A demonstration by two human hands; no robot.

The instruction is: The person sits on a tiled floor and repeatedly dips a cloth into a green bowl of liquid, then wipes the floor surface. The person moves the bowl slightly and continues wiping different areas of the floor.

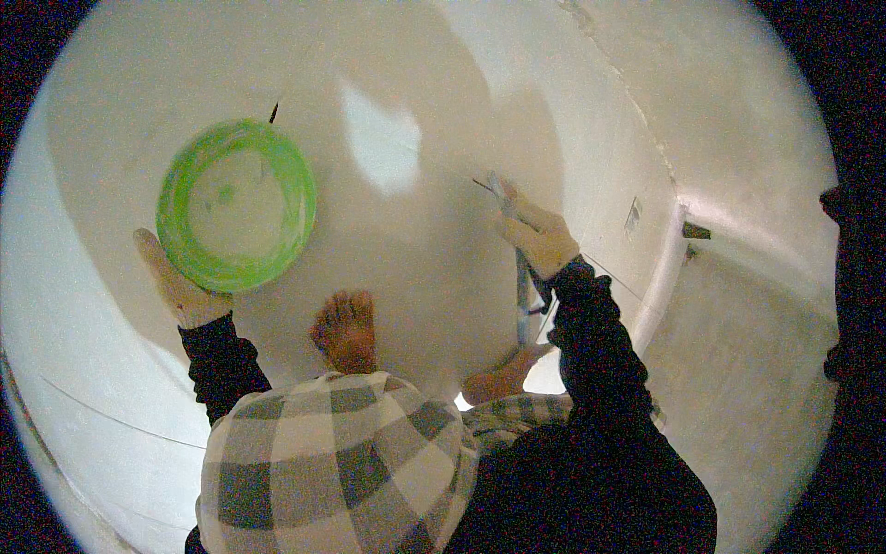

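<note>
My left hand (187, 294) is at the near left side of the green bowl (300, 201). One finger or thumb sticks up outside the bowl, and the rest is hidden behind it. I can't tell how those hidden fingers bend. The bowl is on my left, in front of me, and I can see right into it. Pale stuff (247, 222) is smeared inside, with a small green spot in the middle. A thin dark stick (274, 113) pokes out past the far rim.

Next comes one bare foot (343, 325), with its toes pointing away from me, and near it my checked cloth (341, 443). In front of the foot is the pale floor (415, 286), with a bright patch of light on it. More to the right is my other foot (503, 379).

My right hand (543, 240) is well apart from my left. Its fingers are closed around a thin grey tool (496, 185), and the tip points away and a bit left. A black sleeve (600, 355) covers that arm.
</note>
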